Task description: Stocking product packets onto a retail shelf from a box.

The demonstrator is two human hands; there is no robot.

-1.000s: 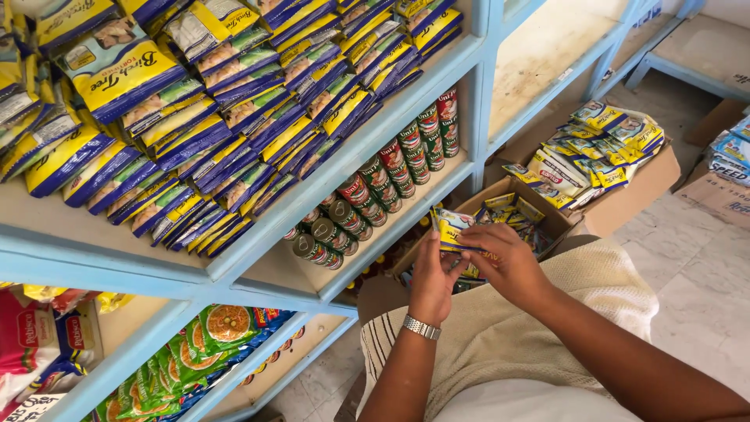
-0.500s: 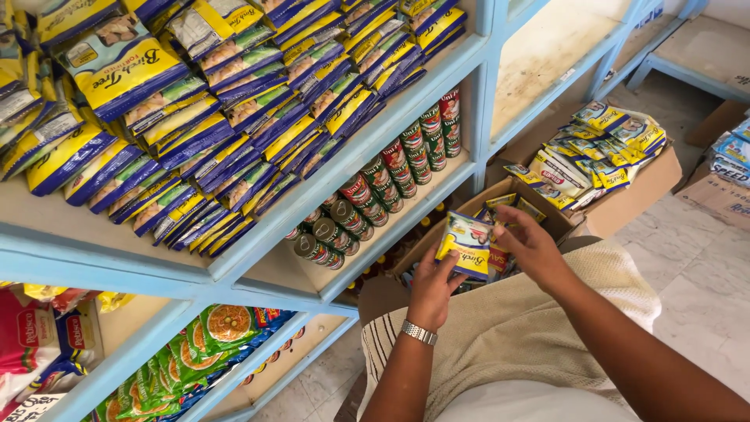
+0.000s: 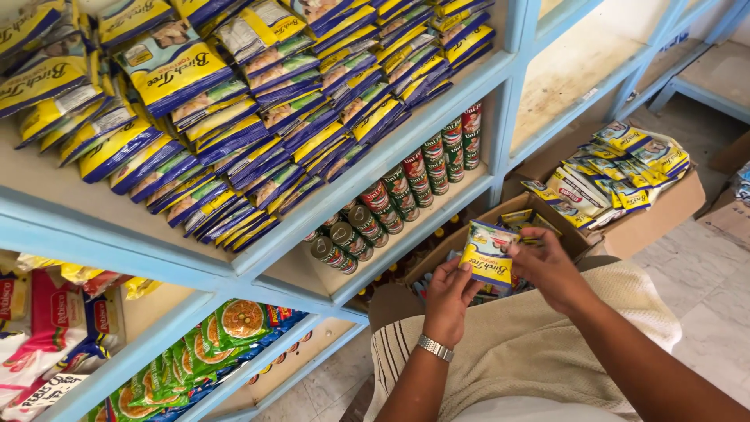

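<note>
A person's left hand (image 3: 447, 295) and right hand (image 3: 547, 266), each closed on a yellow-and-blue packet (image 3: 487, 254), held it above an open carton (image 3: 539, 215), mid-stocking; the packed shelf (image 3: 375, 168) at ten o'clock appeared the likely destination.

Light-blue shelving (image 3: 500, 74) is carrying rows of yellow-and-blue packets (image 3: 258, 117) above lying cans (image 3: 406, 184), while an open cardboard box (image 3: 664, 211) is sitting on the tiled floor (image 3: 703, 289).
</note>
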